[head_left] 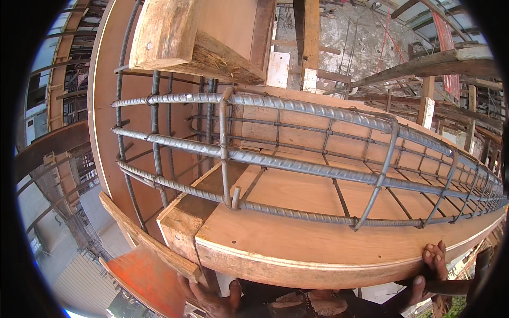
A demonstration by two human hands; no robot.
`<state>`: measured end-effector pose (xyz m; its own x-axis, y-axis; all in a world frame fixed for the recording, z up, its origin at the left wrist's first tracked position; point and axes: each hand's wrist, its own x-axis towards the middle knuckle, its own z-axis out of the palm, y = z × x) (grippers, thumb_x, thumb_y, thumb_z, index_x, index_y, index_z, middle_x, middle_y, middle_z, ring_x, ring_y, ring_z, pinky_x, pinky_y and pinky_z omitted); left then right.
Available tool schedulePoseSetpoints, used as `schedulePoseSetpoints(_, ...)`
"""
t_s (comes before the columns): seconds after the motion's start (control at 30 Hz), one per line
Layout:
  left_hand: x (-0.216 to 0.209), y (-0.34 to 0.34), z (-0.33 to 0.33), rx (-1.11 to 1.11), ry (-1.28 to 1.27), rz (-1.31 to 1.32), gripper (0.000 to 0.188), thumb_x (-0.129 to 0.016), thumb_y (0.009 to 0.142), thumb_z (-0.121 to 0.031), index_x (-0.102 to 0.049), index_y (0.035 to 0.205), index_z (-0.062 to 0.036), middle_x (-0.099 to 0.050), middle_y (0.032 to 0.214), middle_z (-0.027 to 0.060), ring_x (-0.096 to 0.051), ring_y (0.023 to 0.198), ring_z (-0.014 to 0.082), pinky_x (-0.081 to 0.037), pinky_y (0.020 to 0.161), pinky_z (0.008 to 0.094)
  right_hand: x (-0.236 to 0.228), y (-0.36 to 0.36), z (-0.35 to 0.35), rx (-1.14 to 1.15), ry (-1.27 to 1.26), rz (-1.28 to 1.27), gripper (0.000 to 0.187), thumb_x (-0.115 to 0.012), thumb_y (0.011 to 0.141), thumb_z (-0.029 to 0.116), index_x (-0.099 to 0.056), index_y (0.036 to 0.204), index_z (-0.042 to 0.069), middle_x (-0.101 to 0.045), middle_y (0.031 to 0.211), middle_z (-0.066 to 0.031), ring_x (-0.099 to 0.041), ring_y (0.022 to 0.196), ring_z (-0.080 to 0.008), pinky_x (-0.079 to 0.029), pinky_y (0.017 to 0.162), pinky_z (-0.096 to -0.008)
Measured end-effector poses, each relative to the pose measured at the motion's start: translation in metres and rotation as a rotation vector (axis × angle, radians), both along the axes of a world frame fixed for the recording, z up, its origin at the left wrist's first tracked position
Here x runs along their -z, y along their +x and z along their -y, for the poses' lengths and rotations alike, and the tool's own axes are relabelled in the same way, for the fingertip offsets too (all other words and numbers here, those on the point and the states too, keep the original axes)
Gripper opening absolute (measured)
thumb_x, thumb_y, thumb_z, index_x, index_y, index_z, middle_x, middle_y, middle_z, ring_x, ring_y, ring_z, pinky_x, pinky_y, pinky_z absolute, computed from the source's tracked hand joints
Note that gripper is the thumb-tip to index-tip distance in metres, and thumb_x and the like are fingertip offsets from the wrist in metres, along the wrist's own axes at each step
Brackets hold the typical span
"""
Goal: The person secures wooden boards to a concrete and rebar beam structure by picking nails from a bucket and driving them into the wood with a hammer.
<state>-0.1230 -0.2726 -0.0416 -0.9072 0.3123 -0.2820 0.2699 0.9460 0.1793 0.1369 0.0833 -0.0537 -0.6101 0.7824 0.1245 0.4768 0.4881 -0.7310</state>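
Plywood panel (297, 241) is laid lengthwise just beyond both hands, near edge facing them. Right hand (432, 267) is set at the panel's far-right edge: fingers are bent onto its face, thumb is held lower, below the edge; firm grip can't be confirmed. Left hand (209, 302) is placed below the panel's left end, thumb and fingers parted, beside the lower end of a wooden strip (154, 241); partly cut off by the frame, so hold on the strip can't be told. Rebar cage (297, 165) is positioned above the panel's face, well apart from the left hand, touched by neither. Orange board (143, 275) is seen left of the left hand.
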Motion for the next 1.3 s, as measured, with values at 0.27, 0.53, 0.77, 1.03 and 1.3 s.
schedulePoseSetpoints(0.27,-0.018,-0.007,-0.005,0.342,-0.076,-0.221,0.107,-0.082,0.071,-0.026,-0.018,0.150,0.0079,-0.021,0.153,0.0369,-0.025,0.139,0.0565,-0.026,0.113,0.0648,0.001,-0.032,0.006,0.122,-0.214,-0.093,0.058,-0.061,0.087,0.014,-0.048,0.139,-0.010,-0.067,0.119,-0.0206,-0.059,0.121,-0.0318,-0.031,0.116,-0.0497)
schedulePoseSetpoints(0.53,-0.050,0.009,0.004,0.280,0.090,-0.121,0.102,-0.081,0.078,-0.032,-0.024,0.151,0.0098,-0.014,0.158,0.0355,-0.023,0.143,0.0535,-0.029,0.114,0.0607,0.010,-0.025,-0.001,0.048,-0.209,-0.098,0.054,-0.053,0.094,0.006,-0.042,0.144,-0.010,-0.059,0.131,-0.0219,-0.054,0.127,-0.0281,-0.034,0.113,-0.0394)
schedulePoseSetpoints(0.77,-0.173,-0.027,0.066,0.960,1.264,0.612,0.023,-0.064,0.098,-0.010,-0.070,0.113,0.0066,-0.071,0.103,0.0241,-0.072,0.095,0.0356,-0.056,0.087,0.0455,0.008,-0.023,-0.011,-0.060,-0.170,-0.149,0.052,-0.054,0.095,0.007,-0.044,0.144,-0.009,-0.058,0.131,-0.0209,-0.054,0.125,-0.0270,-0.036,0.111,-0.0383)
schedulePoseSetpoints(1.03,-0.099,-0.142,0.102,0.473,-0.012,-0.204,0.015,-0.066,0.078,-0.006,-0.073,0.091,-0.0066,-0.070,0.094,0.0158,-0.069,0.093,0.0340,-0.055,0.083,0.0446,0.005,-0.037,-0.001,-0.029,-0.221,-0.112,0.050,-0.058,0.096,0.009,-0.047,0.143,-0.006,-0.060,0.129,-0.0174,-0.056,0.121,-0.0242,-0.039,0.107,-0.0351)
schedulePoseSetpoints(1.3,-0.043,-0.153,0.100,0.694,-0.181,-0.140,0.012,-0.064,0.077,-0.006,-0.074,0.085,-0.0068,-0.072,0.083,0.0167,-0.072,0.081,0.0370,-0.059,0.072,0.0464,0.008,-0.027,-0.008,-0.028,-0.181,-0.113,0.053,-0.059,0.095,0.011,-0.046,0.143,-0.006,-0.059,0.130,-0.0170,-0.056,0.123,-0.0239,-0.040,0.107,-0.0354)
